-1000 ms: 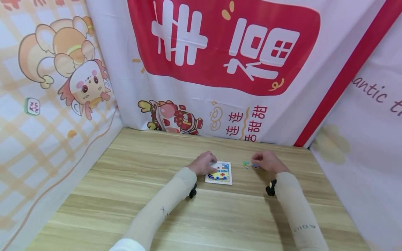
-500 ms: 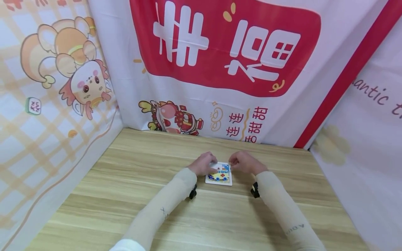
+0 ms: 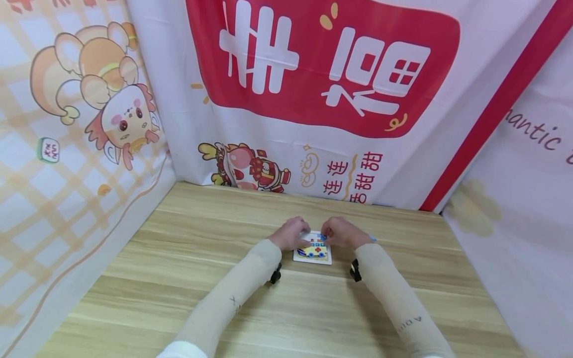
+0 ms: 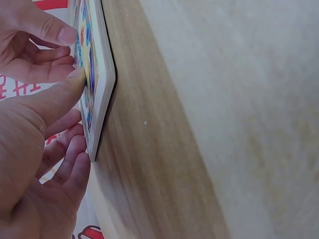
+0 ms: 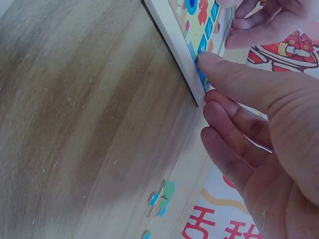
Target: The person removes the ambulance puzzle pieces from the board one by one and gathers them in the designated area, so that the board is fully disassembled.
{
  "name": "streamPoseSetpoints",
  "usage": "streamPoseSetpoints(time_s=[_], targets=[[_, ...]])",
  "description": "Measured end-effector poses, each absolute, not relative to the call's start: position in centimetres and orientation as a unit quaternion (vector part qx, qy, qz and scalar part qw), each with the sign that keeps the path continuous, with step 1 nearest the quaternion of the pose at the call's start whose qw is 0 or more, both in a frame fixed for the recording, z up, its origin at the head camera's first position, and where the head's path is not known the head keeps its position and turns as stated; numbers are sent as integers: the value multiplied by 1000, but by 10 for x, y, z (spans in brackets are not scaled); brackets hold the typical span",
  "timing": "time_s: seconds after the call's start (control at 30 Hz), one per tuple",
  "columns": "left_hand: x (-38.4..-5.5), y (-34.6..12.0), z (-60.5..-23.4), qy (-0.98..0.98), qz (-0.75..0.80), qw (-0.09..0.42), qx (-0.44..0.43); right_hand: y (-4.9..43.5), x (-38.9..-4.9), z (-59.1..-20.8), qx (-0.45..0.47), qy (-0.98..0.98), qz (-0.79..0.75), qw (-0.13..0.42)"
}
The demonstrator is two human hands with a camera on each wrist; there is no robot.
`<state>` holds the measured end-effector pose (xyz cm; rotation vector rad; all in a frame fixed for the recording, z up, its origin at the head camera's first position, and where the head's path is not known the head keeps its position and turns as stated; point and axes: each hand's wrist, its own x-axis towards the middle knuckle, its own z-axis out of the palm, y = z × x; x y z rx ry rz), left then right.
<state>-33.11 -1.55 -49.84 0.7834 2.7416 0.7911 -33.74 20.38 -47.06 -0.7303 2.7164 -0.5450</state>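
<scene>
A small square jigsaw puzzle in a white tray, with a yellow ambulance picture, lies on the wooden table. At its far left edge, my left hand grips the tray, thumb over the face and fingers behind the rim. My right hand is at the far right corner. Its thumb bears on a blue puzzle piece, with the curled fingers by the tray's edge. The fingers partly cover the top of the picture.
Loose puzzle pieces lie on the table right of the tray, one green and orange, one bluish. Printed cloth hangs behind the table and on both sides.
My right hand has come left from the loose pieces to the tray's far right corner, bringing a blue piece. The left hand stays on the tray.
</scene>
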Motion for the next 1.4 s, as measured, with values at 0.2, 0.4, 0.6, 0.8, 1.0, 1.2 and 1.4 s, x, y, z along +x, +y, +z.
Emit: streamPoseSetpoints(time_s=[0.2, 0.4, 0.6, 0.8, 1.0, 1.2, 1.4], targets=[[-331, -12, -497, 926, 251, 88, 269, 209, -340, -474, -243, 939, -198, 143], [-331, -8, -494, 928, 224, 82, 286, 210, -340, -474, -241, 935, -216, 148], [-330, -1, -494, 916, 241, 82, 311, 204, -337, -472, -243, 938, -205, 141], [-332, 4, -497, 905, 261, 62, 332, 199, -339, -472, -237, 945, -181, 136], [-335, 5, -501, 908, 262, 56, 322, 199, -343, -475, -234, 947, -178, 130], [-337, 6, -502, 908, 271, 52, 315, 203, -342, -476, -226, 945, -202, 124], [-337, 8, -502, 908, 277, 62, 309, 209, -340, -481, -239, 936, -240, 98]])
